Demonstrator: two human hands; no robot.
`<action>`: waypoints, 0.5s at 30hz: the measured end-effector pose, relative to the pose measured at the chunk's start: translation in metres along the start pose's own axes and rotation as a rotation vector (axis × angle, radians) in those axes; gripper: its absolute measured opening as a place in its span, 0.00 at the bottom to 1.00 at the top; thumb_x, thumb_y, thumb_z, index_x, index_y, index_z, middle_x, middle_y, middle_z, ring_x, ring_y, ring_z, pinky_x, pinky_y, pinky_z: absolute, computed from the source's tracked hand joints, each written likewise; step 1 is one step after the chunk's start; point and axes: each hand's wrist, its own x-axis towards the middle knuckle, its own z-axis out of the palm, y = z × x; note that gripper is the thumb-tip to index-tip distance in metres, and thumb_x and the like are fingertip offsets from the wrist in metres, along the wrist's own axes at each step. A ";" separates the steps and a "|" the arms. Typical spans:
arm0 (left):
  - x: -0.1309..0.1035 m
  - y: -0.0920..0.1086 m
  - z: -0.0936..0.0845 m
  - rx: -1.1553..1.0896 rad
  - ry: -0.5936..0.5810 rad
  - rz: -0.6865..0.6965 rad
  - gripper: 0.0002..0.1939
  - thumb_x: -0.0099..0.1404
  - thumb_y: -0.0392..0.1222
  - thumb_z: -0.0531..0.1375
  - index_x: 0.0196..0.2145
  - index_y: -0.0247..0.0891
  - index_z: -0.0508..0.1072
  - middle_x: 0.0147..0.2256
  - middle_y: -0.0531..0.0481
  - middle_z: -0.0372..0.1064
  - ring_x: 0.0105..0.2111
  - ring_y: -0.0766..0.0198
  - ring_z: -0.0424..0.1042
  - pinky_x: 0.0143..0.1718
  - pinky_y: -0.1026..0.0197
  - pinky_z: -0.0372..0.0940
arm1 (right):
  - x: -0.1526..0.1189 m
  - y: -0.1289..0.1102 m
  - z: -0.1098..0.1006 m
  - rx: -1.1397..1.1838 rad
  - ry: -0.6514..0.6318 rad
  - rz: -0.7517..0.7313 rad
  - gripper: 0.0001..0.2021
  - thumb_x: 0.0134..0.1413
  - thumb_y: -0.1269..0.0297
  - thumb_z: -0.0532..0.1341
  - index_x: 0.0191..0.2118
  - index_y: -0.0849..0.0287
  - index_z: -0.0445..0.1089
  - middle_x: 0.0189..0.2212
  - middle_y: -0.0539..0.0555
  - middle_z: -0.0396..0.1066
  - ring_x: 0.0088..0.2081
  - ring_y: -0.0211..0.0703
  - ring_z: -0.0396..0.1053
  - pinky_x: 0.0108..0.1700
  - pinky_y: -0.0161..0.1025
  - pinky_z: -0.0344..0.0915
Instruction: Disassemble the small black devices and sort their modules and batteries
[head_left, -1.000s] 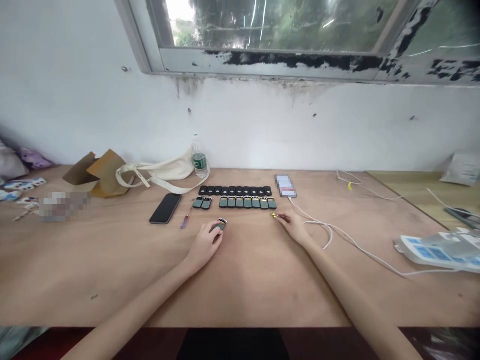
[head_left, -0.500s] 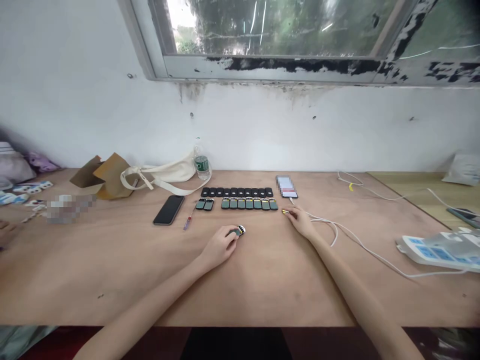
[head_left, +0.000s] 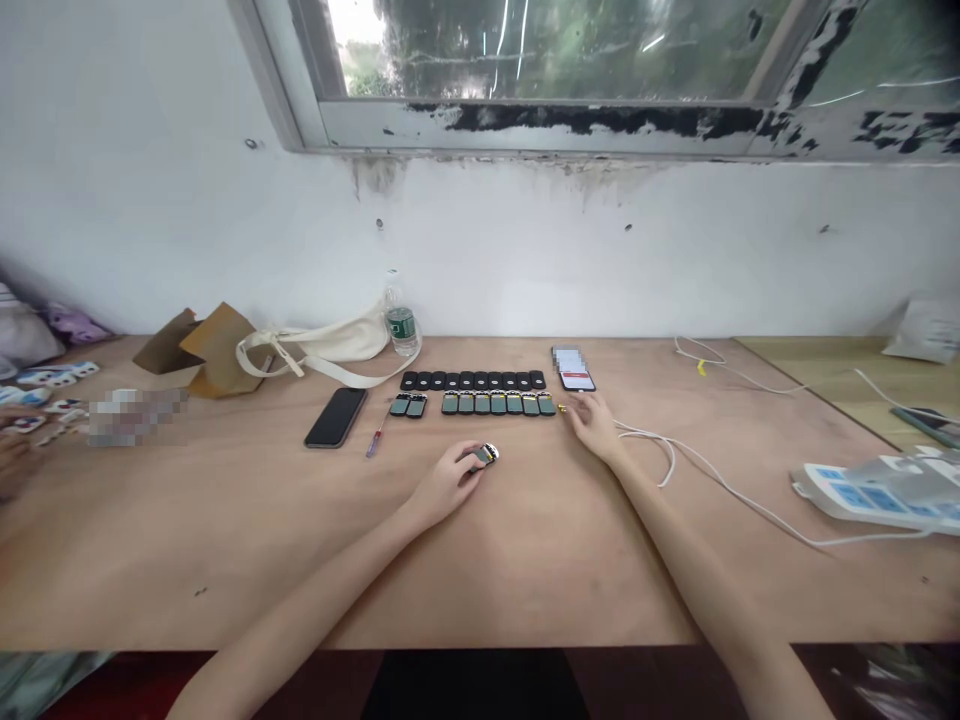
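My left hand [head_left: 444, 488] rests low over the table, its fingers closed on a small opened electronic device [head_left: 486, 456] with a grey-green face and a pale rounded end. My right hand [head_left: 595, 428] reaches to the right end of the row, fingertips pinched at a small yellow piece [head_left: 562, 408]; its exact shape is too small to tell. Beside that piece is a row of similar opened devices [head_left: 498, 403], with two more devices [head_left: 408, 405] set apart on the left. Behind them lies a row of black covers [head_left: 466, 381].
A screwdriver [head_left: 375, 441] and a dark phone [head_left: 336, 418] lie left. Another phone [head_left: 576, 380] lies beyond my right hand, near a white cable [head_left: 720, 480] running to a power strip [head_left: 862, 500]. A bottle [head_left: 402, 328], a white bag [head_left: 345, 340] and another person's hand [head_left: 13, 462] are leftward.
My right hand has moved slightly away from me and left, bringing the yellow piece close to the row's end. My left hand has shifted slightly right with the device.
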 end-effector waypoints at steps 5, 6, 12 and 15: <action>0.005 -0.001 0.002 -0.050 -0.003 -0.061 0.08 0.63 0.37 0.58 0.40 0.43 0.74 0.49 0.46 0.68 0.50 0.58 0.68 0.51 0.55 0.65 | -0.026 -0.062 0.018 0.034 -0.094 -0.218 0.11 0.59 0.68 0.50 0.44 0.56 0.67 0.41 0.59 0.66 0.46 0.51 0.63 0.51 0.50 0.61; 0.006 -0.002 0.002 -0.054 -0.006 -0.054 0.08 0.63 0.37 0.58 0.40 0.43 0.74 0.47 0.46 0.69 0.49 0.58 0.68 0.51 0.55 0.65 | -0.032 -0.076 0.024 0.085 -0.167 -0.253 0.11 0.59 0.68 0.50 0.43 0.56 0.67 0.40 0.59 0.67 0.45 0.50 0.63 0.50 0.49 0.62; 0.006 -0.002 0.002 -0.078 -0.020 0.006 0.07 0.63 0.37 0.58 0.37 0.43 0.76 0.46 0.47 0.72 0.46 0.58 0.70 0.48 0.53 0.66 | -0.048 -0.116 0.054 0.181 -0.390 -0.262 0.14 0.63 0.69 0.45 0.35 0.56 0.66 0.36 0.57 0.66 0.40 0.47 0.62 0.45 0.46 0.62; 0.006 -0.001 0.001 -0.080 -0.021 0.013 0.08 0.63 0.37 0.57 0.36 0.43 0.76 0.47 0.47 0.72 0.46 0.58 0.70 0.48 0.52 0.66 | -0.045 -0.110 0.058 0.196 -0.361 -0.194 0.14 0.63 0.68 0.45 0.34 0.56 0.66 0.33 0.56 0.64 0.38 0.47 0.62 0.44 0.45 0.62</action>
